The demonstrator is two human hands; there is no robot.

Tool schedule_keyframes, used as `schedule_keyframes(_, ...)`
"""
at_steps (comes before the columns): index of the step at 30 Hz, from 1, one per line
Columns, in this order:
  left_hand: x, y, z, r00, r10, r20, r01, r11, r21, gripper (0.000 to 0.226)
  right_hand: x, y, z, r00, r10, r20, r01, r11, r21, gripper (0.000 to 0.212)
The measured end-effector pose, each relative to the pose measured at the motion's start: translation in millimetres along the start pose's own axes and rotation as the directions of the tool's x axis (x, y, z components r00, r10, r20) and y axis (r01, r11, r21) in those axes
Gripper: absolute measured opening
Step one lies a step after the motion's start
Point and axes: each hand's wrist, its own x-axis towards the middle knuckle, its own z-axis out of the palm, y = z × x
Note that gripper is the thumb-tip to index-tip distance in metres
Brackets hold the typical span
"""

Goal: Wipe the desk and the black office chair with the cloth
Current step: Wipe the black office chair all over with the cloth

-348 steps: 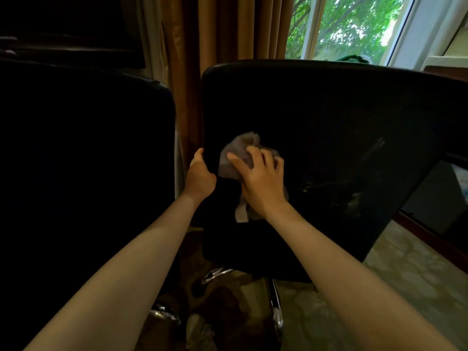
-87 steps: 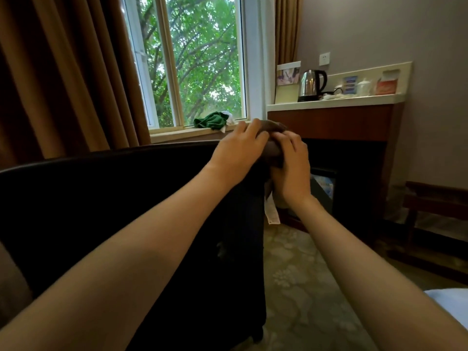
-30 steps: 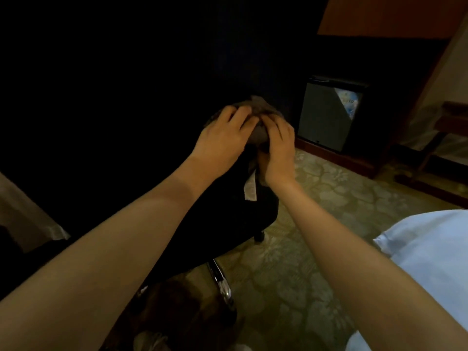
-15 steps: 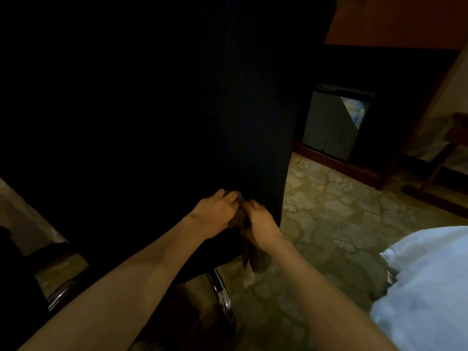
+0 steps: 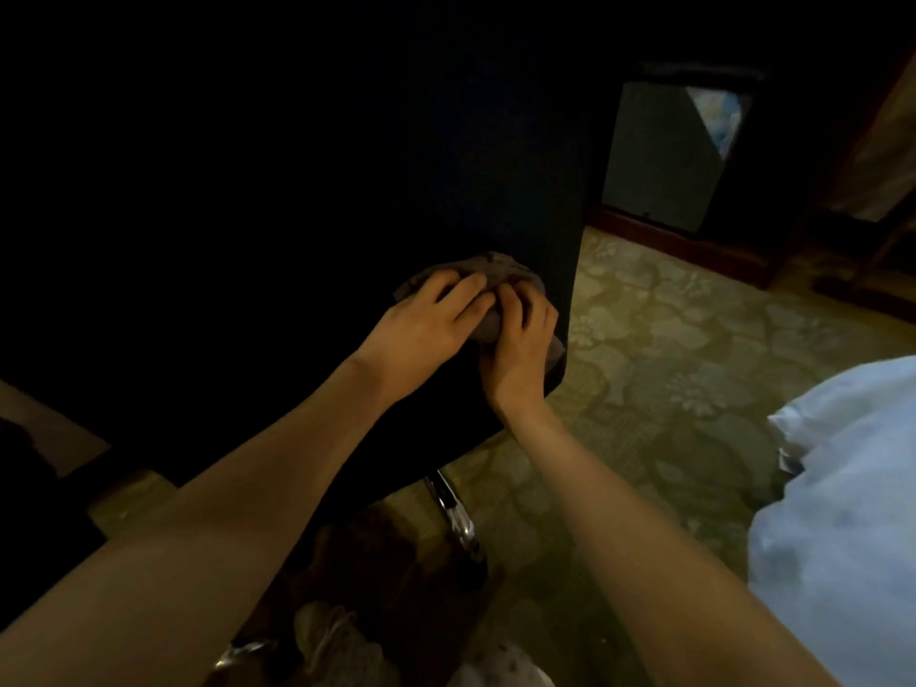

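Dim room, floored in olive-green carpet (image 5: 669,339) with a woven floral pattern. Fingers (image 5: 458,292) of the left hand (image 5: 421,329) laid close side by side, lightly bent, pressing down on a crumpled grey cloth (image 5: 500,270). Fingers (image 5: 515,304) of the right hand (image 5: 520,354) curled tight together, knuckles up, gripping the same cloth, tips meeting those of the left. Soft, wrinkled fabric bunched into a rounded lump under both hands, one limp corner poking out beneath the right palm. Held against the lower right edge of a black matte office chair (image 5: 520,166), on its tall flat panel just above the rounded bottom corner. Bare forearms reaching in from the lower edge of view, the left one crossing in front of the chair's underside. Below, a shiny chrome chair leg (image 5: 453,508) slanting down to the carpet. Near the bottom edge, a pale laced shoe (image 5: 332,642). To the right, puffy white bedding (image 5: 842,488), well apart from the chair. Behind, a dark cabinet door with a smooth grey panel (image 5: 659,156), its left side hidden by the chair. Most of the chair's surface lost in shadow, texture impossible to tell.
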Motion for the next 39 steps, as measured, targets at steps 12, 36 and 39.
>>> schedule_keyframes(12, -40.5, 46.1, 68.5, 0.939, 0.127, 0.319, -0.21, 0.947, 0.242, 0.051, -93.0, 57.5, 23.4, 0.878, 0.033, 0.477, 0.012, 0.996, -0.091, 0.059)
schedule_keyframes(36, -5.1, 87.1, 108.1, 0.97, 0.044, 0.238, -0.06, 0.996, 0.062, 0.036, -97.6, 93.5, 25.8, 0.875, 0.31, 0.372, -0.291, 0.951, -0.109, 0.054)
schedule_keyframes(39, -10.2, 89.3, 114.3, 0.965, 0.113, 0.236, -0.143, 0.983, 0.116, 0.049, -116.9, 89.4, 39.2, 0.87, 0.376, 0.319, -0.359, 0.927, -0.111, 0.05)
